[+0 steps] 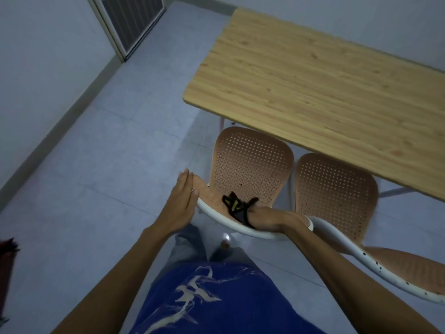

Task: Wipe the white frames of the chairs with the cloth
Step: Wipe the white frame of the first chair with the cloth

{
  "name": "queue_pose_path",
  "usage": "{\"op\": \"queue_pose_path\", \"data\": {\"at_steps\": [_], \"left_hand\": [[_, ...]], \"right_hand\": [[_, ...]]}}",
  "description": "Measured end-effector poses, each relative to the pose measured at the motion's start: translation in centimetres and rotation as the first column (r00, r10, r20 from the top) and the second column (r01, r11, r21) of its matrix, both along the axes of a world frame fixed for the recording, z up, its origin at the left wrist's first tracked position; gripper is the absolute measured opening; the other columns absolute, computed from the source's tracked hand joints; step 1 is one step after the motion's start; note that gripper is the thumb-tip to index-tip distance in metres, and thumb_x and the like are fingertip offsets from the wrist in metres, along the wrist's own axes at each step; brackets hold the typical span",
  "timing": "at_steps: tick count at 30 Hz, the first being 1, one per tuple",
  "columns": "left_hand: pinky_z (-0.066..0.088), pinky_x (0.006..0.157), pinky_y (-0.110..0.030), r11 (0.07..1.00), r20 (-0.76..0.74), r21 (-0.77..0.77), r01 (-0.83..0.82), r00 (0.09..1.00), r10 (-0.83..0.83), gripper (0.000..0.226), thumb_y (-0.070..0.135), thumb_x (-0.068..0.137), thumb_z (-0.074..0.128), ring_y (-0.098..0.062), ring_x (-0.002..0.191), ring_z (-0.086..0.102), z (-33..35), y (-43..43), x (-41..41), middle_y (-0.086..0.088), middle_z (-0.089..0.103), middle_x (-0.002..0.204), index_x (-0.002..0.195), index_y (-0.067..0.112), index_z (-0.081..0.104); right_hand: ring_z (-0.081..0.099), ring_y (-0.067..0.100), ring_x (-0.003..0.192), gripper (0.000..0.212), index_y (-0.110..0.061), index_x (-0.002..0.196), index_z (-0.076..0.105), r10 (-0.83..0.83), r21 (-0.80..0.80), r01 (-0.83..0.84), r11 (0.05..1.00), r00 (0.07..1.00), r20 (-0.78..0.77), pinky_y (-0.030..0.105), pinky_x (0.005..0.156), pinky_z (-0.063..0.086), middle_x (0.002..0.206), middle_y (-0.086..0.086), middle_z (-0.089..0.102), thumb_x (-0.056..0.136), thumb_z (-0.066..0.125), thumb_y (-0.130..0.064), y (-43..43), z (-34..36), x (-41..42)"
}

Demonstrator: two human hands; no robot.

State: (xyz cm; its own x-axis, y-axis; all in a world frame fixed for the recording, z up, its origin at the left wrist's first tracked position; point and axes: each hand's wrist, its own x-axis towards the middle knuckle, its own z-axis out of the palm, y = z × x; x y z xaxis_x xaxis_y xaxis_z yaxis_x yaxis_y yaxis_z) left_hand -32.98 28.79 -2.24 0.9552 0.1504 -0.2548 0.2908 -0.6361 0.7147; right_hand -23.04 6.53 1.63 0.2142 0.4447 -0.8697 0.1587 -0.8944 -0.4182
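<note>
Two chairs with perforated orange seats and white frames stand tucked at a wooden table. The left chair's white backrest frame (216, 216) curves just below me. My left hand (181, 198) rests flat and open against the left end of that backrest, fingers straight. My right hand (267, 216) reaches over the frame's top rail and grips a dark cloth with yellow marks (237, 206), pressed against the inner side of the backrest. The right chair's white frame (349, 247) runs toward the lower right.
The wooden table (313, 75) stands beyond the chairs, over their seats. Tiled floor (96, 153) spreads to the left up to a wall and a grilled door (132, 22). A dark red object (7, 256) shows at the left edge.
</note>
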Motion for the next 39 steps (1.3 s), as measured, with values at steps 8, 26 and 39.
{"op": "queue_pose_path", "data": {"at_steps": [8,26,39], "left_hand": [[-0.008,0.12,-0.035,0.997,0.036,0.06,0.043,0.998,-0.045,0.068,0.052,0.097,0.01,-0.012,0.145,-0.021,-1.4,0.3,-0.3,-0.003,-0.02,0.158,0.15,0.014,-0.008],[-0.004,0.121,-0.037,0.918,-0.218,-0.288,-0.272,0.952,0.214,0.049,0.038,0.104,0.018,-0.01,0.147,0.011,2.1,2.6,0.5,0.004,0.019,0.157,0.151,0.023,0.024],[0.02,0.119,-0.033,0.664,-0.404,-0.506,-0.55,0.832,0.381,0.056,0.05,0.101,0.021,-0.011,0.139,0.031,1.8,4.5,1.0,0.004,0.031,0.154,0.15,0.024,0.026]], "right_hand": [[0.028,0.023,0.149,0.055,-0.016,0.158,0.022,-0.231,0.255,0.235,0.938,0.972,-0.047,0.029,0.117,0.017,0.164,0.007,0.026,0.11,0.014,-0.041,5.6,-0.4,-0.5],[0.021,0.015,0.151,0.054,-0.026,0.16,0.018,-0.335,0.271,0.325,0.906,0.942,-0.011,0.026,0.114,0.012,0.164,-0.005,0.024,0.109,0.016,-0.044,8.5,-3.3,-0.1],[0.047,0.018,0.127,0.062,-0.019,0.152,0.037,-0.395,0.189,0.413,0.891,0.91,-0.123,0.039,0.115,0.032,0.144,0.001,0.047,0.105,0.016,-0.054,15.7,-7.8,4.0]]}}
